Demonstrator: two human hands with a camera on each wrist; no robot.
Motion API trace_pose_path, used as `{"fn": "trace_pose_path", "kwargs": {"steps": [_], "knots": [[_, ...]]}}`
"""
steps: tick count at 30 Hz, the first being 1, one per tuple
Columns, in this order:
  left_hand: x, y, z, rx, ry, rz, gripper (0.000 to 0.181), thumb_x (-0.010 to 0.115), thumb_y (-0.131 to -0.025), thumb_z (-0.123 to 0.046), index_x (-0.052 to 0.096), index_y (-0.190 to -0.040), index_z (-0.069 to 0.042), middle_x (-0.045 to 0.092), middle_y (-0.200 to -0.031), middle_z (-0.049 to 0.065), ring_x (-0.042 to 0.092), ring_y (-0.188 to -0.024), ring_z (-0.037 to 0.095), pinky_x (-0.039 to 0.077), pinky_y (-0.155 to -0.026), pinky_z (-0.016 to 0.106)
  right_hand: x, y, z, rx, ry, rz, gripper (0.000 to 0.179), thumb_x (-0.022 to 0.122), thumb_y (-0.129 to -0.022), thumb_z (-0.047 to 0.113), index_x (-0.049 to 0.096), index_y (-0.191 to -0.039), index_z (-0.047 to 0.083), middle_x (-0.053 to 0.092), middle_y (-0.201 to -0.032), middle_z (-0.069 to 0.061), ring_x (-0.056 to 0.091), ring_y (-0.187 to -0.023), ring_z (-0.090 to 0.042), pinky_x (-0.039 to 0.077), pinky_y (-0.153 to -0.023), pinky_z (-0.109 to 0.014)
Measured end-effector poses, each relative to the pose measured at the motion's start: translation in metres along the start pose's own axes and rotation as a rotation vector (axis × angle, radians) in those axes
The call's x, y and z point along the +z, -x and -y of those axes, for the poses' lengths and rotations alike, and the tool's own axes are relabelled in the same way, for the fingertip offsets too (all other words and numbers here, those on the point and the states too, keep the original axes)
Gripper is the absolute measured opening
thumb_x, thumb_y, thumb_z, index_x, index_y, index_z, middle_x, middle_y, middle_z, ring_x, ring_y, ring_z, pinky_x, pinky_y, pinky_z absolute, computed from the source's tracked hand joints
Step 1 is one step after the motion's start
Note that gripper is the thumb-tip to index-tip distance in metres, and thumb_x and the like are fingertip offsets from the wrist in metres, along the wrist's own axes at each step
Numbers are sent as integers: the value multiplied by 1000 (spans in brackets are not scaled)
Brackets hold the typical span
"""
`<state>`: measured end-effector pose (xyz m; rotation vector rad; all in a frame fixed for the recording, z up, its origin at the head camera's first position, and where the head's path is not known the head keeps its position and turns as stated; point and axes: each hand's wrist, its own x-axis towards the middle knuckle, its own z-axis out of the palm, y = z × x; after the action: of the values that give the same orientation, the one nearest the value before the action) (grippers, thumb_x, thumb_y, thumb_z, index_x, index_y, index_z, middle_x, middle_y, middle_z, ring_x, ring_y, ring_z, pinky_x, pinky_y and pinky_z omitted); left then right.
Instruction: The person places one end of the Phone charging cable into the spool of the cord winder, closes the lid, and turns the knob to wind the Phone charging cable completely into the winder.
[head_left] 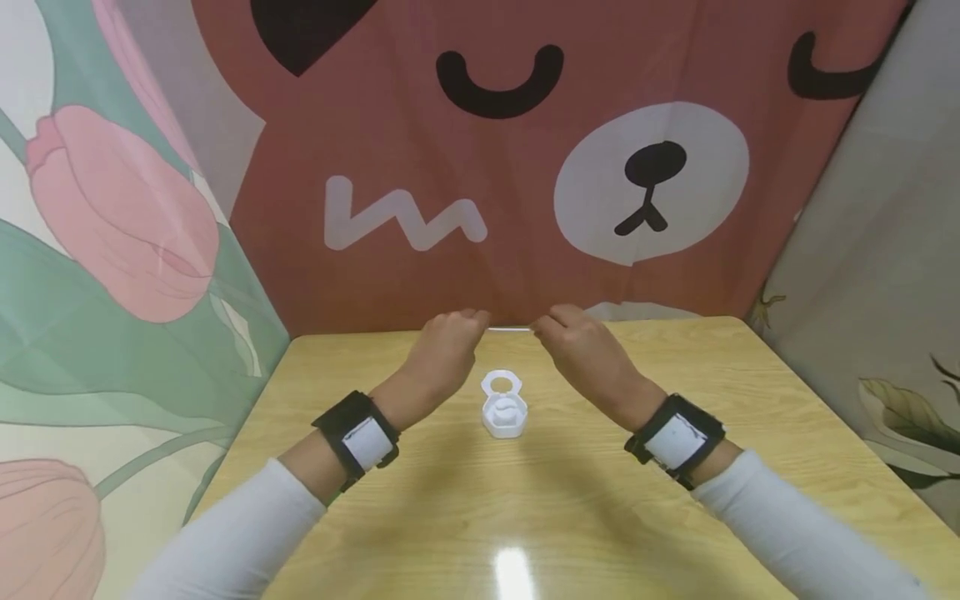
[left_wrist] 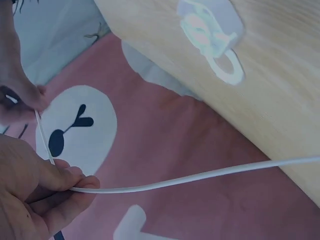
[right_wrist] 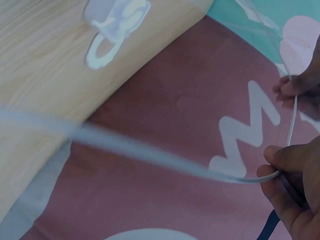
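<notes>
A thin white cable [head_left: 510,329] is stretched nearly level between the two hands above the far part of the table. My left hand [head_left: 447,350] pinches it between thumb and fingers. A length of cable [left_wrist: 175,181] trails from that pinch across the left wrist view. My right hand [head_left: 585,354] pinches the other end of the taut stretch, and more cable [right_wrist: 150,150] runs off from it in the right wrist view. Below and between the hands, a small white case [head_left: 505,415] stands on the table, its ring-shaped lid [head_left: 502,382] flipped back. The contents are hard to make out.
The wood-grain table [head_left: 420,517] ends just beyond the hands, at a hanging red cloth [head_left: 420,283] with a bear face. Floral cloths [head_left: 120,367] hang at both sides. Each wrist wears a black strap [head_left: 358,442].
</notes>
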<state>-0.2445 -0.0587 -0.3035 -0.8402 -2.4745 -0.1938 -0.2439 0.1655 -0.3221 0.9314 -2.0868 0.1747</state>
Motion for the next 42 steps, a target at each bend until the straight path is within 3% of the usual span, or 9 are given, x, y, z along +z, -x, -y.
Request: {"fn": "trace_pose_path", "kwargs": {"steps": [8, 16, 28, 42], "knots": [[-8, 5, 14, -24, -18, -7, 28, 56, -82, 22, 67, -93, -1, 66, -77, 10, 68, -69, 26, 57, -57, 37, -7, 10, -18, 31, -35, 12, 17, 79, -84, -5, 73, -100, -1, 68, -90, -11, 70, -84, -25, 63, -68, -32], [-14, 14, 33, -55, -4, -39, 30, 51, -81, 24, 65, -89, -1, 65, -74, 10, 62, -63, 24, 53, -54, 37, -13, 20, -32, 42, 2, -3, 12, 77, -86, -5, 72, -95, 0, 67, -88, -11, 69, -84, -26, 62, -67, -35], [-23, 32, 58, -58, -40, -72, 30, 54, -80, 24, 67, -98, 3, 68, -78, 14, 66, -64, 29, 55, -54, 41, -20, 35, -49, 63, 0, -5, 16, 78, -84, -4, 71, -98, 1, 64, -87, -10, 66, -78, -23, 60, -62, -34], [-26, 43, 79, -84, -72, -81, 25, 53, -78, 24, 58, -83, 1, 62, -72, 13, 63, -61, 33, 52, -50, 44, -23, 46, -64, 93, -5, 8, 14, 77, -85, -5, 72, -97, -1, 66, -86, -12, 66, -79, -25, 60, -63, -37]]}}
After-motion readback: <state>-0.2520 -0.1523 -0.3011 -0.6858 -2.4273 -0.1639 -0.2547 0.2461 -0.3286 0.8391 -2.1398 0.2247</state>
